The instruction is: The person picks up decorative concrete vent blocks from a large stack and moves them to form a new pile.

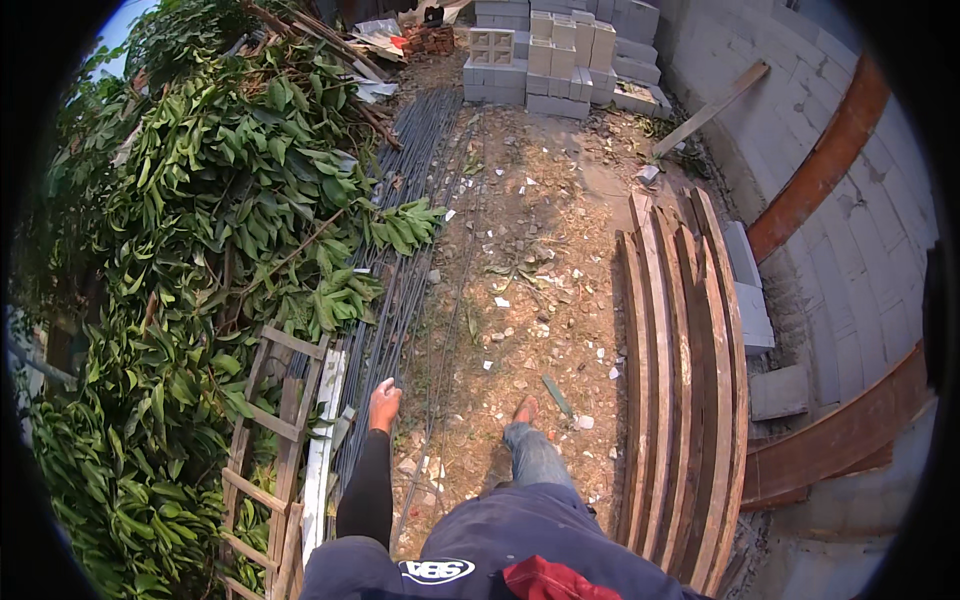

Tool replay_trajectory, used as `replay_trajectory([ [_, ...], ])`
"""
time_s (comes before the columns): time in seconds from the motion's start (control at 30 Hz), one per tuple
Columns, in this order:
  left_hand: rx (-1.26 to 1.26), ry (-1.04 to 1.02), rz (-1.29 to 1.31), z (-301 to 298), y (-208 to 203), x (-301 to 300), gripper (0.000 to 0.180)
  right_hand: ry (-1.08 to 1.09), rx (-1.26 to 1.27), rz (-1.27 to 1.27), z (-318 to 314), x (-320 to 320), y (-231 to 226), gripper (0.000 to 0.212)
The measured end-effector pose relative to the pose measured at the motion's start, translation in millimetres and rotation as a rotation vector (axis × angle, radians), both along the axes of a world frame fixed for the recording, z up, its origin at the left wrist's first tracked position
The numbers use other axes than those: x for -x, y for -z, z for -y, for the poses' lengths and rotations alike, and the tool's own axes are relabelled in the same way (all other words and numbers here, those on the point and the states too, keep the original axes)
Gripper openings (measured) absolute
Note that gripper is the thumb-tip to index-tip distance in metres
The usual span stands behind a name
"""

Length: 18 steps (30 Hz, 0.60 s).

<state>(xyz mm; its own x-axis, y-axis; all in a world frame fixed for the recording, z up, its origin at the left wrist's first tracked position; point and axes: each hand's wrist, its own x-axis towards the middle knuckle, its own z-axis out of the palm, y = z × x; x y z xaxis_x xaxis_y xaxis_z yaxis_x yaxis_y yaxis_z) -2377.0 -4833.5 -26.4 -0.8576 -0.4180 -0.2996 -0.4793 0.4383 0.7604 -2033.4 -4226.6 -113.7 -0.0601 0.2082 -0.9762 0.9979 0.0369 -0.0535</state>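
Note:
My left hand [384, 405], at the end of a black sleeve, hangs out in front of me with its fingers curled closed. Nothing shows in it. Below and beside it runs a long bundle of dark steel rebar [405, 200]; I cannot tell whether the hand touches any bar. My right hand is out of view. A red cloth [555, 580] lies against the front of my dark shirt at the lower edge. One leg in jeans [540, 460] is stepping forward on the littered dirt ground [525, 300].
Cut leafy branches [220, 180] heap up at left, beside a wooden ladder [270, 450]. Long wooden beams [685, 390] lie at right, near a grey block wall [850, 170] with a leaning plank [710, 110]. Concrete blocks [555, 60] stand stacked ahead.

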Motion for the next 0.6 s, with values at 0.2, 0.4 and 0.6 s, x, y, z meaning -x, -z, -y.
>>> replay_trajectory([
  [0.2,-0.362,-0.187,-0.14,-21.7,30.5,242.3,0.063,0.01,0.003,-0.078,12.5,269.7,41.6,0.057],
  [0.4,0.069,0.083,0.646,5.4,163.9,189.0,0.059,-0.374,-0.181,-0.927,23.9,726.1,-32.5,0.055],
  [0.6,0.052,0.314,0.926,18.4,174.9,242.9,0.047,-0.434,-0.404,-1.404,39.0,1143.8,-196.8,0.056],
])
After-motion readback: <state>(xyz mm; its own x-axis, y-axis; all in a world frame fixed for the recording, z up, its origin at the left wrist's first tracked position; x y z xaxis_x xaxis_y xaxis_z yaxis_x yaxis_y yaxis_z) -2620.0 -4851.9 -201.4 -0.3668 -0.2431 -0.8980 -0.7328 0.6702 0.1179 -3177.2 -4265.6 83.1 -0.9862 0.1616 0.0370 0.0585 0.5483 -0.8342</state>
